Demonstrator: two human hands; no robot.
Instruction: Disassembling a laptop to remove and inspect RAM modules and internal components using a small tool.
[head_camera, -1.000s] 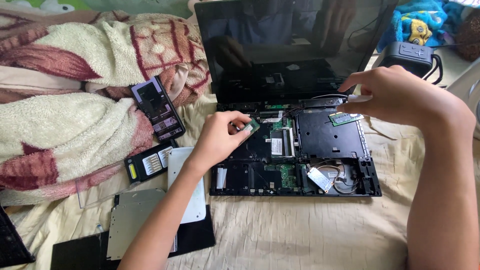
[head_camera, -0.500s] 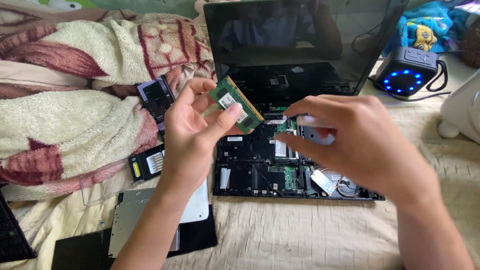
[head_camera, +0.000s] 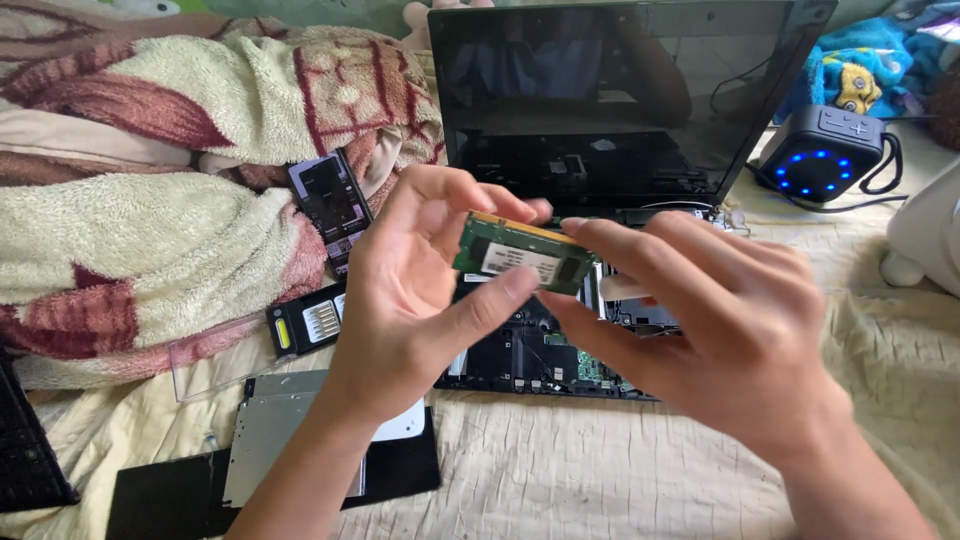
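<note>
The person holds a green chip card (head_camera: 522, 254) up in the air, above the open laptop (head_camera: 560, 350). The card lies long ways from left to right. The left hand (head_camera: 410, 290) pinches its left end with thumb and fingers. The right hand (head_camera: 720, 320) pinches the right end, fingers curled.
</note>
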